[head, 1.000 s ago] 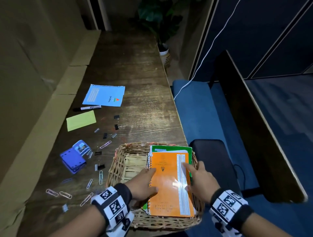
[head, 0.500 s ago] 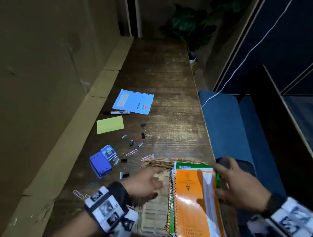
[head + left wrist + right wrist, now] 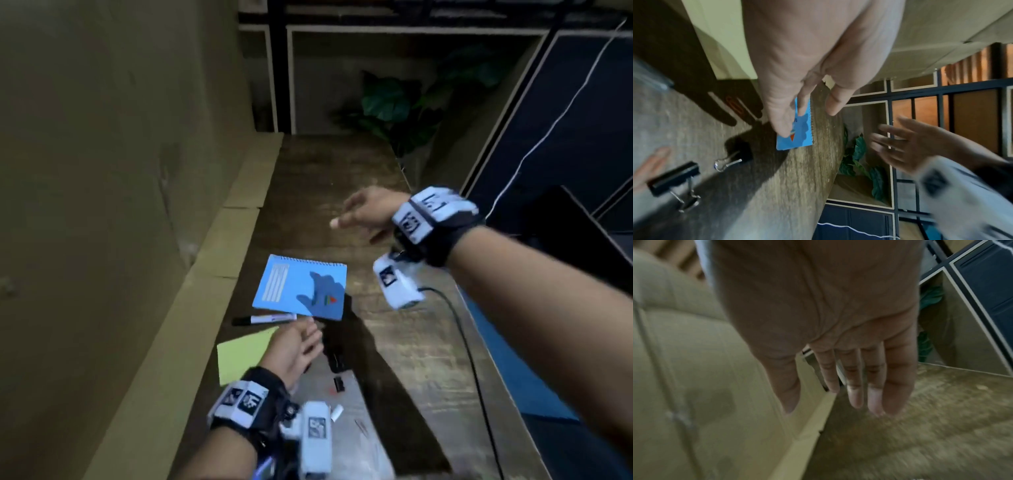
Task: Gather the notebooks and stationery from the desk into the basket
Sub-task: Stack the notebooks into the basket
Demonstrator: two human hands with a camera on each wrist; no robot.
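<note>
A blue spiral notebook (image 3: 298, 286) lies flat on the wooden desk (image 3: 394, 349); in the left wrist view the blue notebook (image 3: 797, 139) shows past my fingers. A marker (image 3: 263, 319) and a yellow note pad (image 3: 239, 356) lie just in front of it. My left hand (image 3: 301, 342) hovers empty over the pad's corner, fingers straight. My right hand (image 3: 363, 212) reaches out above the desk beyond the notebook, fingers spread, holding nothing; its shadow falls on the notebook. Black binder clips (image 3: 674, 178) and a paper clip (image 3: 733, 104) lie near my left hand. The basket is out of view.
A cardboard wall (image 3: 120, 171) with a low ledge runs along the desk's left side. A potted plant (image 3: 404, 109) stands past the desk's far end. A black cable (image 3: 472, 370) trails over the desk's right edge, with a blue seat (image 3: 513, 370) below.
Both hands have left the basket and the orange notebook and moved forward over the desk. My view swung up and forward, so the basket has dropped out of sight.
</note>
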